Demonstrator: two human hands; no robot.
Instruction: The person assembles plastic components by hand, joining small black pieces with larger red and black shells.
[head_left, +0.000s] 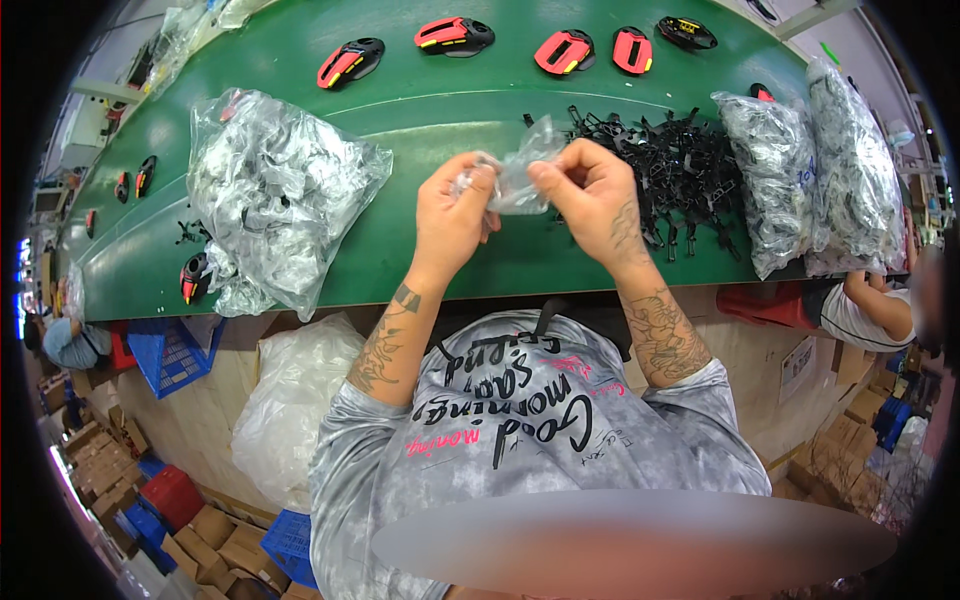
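Between my two hands, above the green table, is a small clear plastic bag [522,188]. My left hand [455,208] is closed on its left side, the plastic bunched at the fingertips. On the other side my right hand [590,195] pinches the bag between thumb and fingers. Whether anything lies inside the bag I cannot make out. Right beside my right hand spreads a heap of small black plastic parts [680,170]. To the left of my left hand lies a big clear bag [280,190] filled with small wrapped pieces.
Red and black mouse-shaped devices [455,37] stand in a row along the green table [440,115]. Two full clear bags [770,180] are at the right. A white plastic sack [295,410] and blue crates [172,352] sit below the table edge. Other people work at both sides.
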